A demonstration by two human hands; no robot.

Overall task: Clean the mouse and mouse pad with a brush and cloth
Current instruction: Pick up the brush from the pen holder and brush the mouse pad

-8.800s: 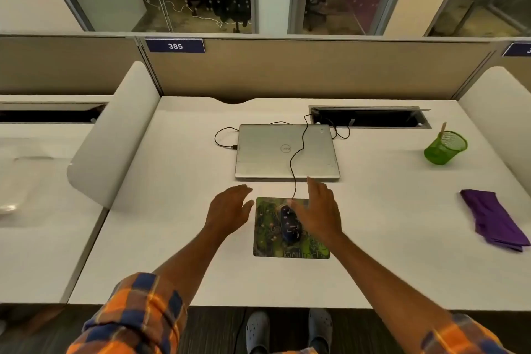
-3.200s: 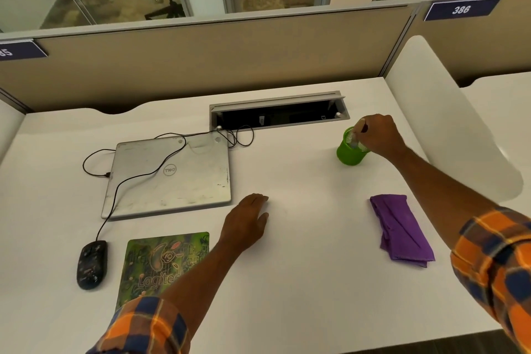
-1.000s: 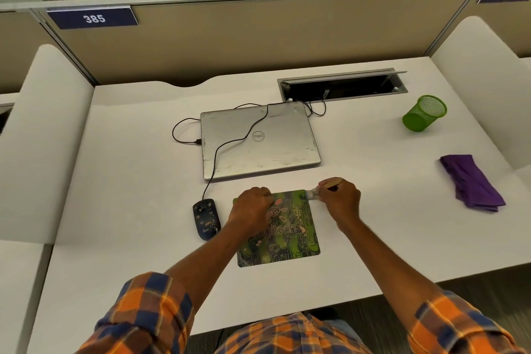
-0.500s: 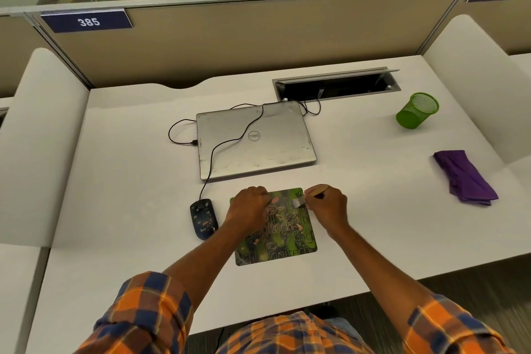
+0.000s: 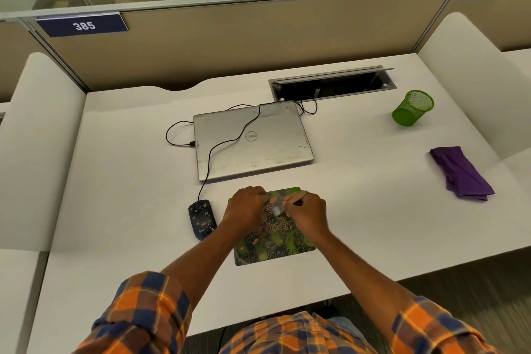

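Note:
A green patterned mouse pad (image 5: pixel 277 247) lies on the white desk near its front edge. My right hand (image 5: pixel 307 214) grips a small wooden-handled brush (image 5: pixel 280 209), its pale bristles down on the pad's upper middle. My left hand (image 5: pixel 245 208) rests on the pad's far left part with curled fingers, holding it down. The dark wired mouse (image 5: pixel 202 218) sits on the desk just left of the pad. A folded purple cloth (image 5: pixel 461 174) lies at the far right of the desk.
A shut silver laptop (image 5: pixel 253 139) lies behind the pad, the mouse cable running over its lid. A green mesh cup (image 5: pixel 412 108) stands at the back right beside an open cable tray (image 5: pixel 333 85). White side dividers flank the desk (image 5: pixel 129 181).
My right hand has brought the brush from the pad's far right corner leftward to its upper middle, close to my left hand. The left hand stays on the pad.

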